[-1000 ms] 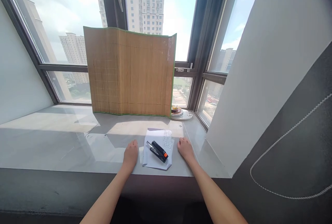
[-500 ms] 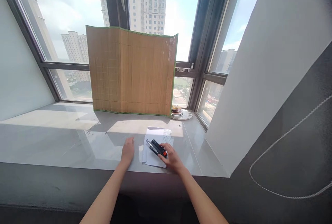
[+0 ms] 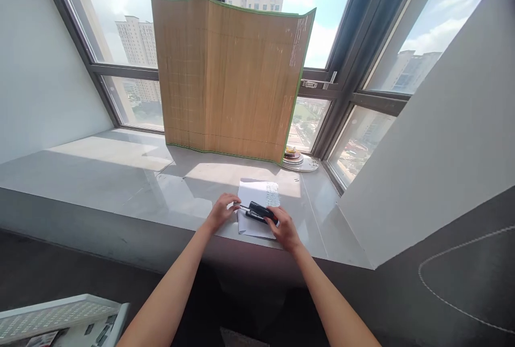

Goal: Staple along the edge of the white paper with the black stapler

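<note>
A black stapler (image 3: 257,211) with an orange patch lies on white paper sheets (image 3: 257,197) near the front edge of a grey windowsill (image 3: 120,175). My right hand (image 3: 285,229) is curled round the stapler's near, right end. My left hand (image 3: 222,211) has its fingers bent at the stapler's metal left tip and the paper's left edge. Both forearms reach in from below.
A bamboo mat (image 3: 229,76) with green trim stands upright against the window behind the paper. A stack of small plates (image 3: 298,160) sits at the mat's right corner. A white wall panel (image 3: 434,138) slants along the right. A white tray-like object (image 3: 60,320) shows at the lower left.
My right hand moved from the sill onto the stapler and closed on it. My left hand shifted right to the stapler's tip. The camera tilted down and nearer.
</note>
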Available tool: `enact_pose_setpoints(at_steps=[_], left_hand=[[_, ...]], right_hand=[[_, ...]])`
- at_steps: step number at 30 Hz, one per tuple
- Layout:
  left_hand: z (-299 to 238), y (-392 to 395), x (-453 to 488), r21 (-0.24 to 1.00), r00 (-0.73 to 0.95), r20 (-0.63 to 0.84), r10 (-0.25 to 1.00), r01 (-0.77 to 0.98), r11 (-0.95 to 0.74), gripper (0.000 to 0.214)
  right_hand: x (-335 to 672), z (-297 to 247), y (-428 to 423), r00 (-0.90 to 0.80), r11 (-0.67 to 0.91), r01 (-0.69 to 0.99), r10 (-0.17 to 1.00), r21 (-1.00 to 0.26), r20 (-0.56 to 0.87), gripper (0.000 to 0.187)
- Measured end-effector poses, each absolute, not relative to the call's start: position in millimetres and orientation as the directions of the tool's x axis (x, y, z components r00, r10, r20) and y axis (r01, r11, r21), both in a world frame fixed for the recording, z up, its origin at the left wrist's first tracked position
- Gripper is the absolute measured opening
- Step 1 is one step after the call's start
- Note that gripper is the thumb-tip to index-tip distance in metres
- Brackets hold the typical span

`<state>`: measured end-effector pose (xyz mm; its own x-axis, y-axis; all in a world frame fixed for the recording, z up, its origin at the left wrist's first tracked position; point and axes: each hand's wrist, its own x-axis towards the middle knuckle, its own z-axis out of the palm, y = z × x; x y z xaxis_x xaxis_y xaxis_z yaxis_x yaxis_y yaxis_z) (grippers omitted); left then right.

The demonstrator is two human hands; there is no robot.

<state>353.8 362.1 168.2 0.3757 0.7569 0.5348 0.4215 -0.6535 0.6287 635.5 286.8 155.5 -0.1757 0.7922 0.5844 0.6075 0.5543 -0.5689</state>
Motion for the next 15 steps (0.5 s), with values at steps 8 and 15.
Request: enact_pose_setpoints(at_steps=[8,15], left_hand=[[172.8,355.0,359.8,0.615,0.572,0.441,0.691,0.368,-0.697,0.009],[175.9,355.0,358.6,0.684,0.573,0.395,0.718,0.338,-0.646,0.013]], right_hand=[[633.2,163.5,282.1,-0.254,0.577,0.620,0.788,-0.531,0.561,0.023],[634.4,162.2,282.2,-0.246,0.556,0.656,0.797,-0.511,0.552,0.023]])
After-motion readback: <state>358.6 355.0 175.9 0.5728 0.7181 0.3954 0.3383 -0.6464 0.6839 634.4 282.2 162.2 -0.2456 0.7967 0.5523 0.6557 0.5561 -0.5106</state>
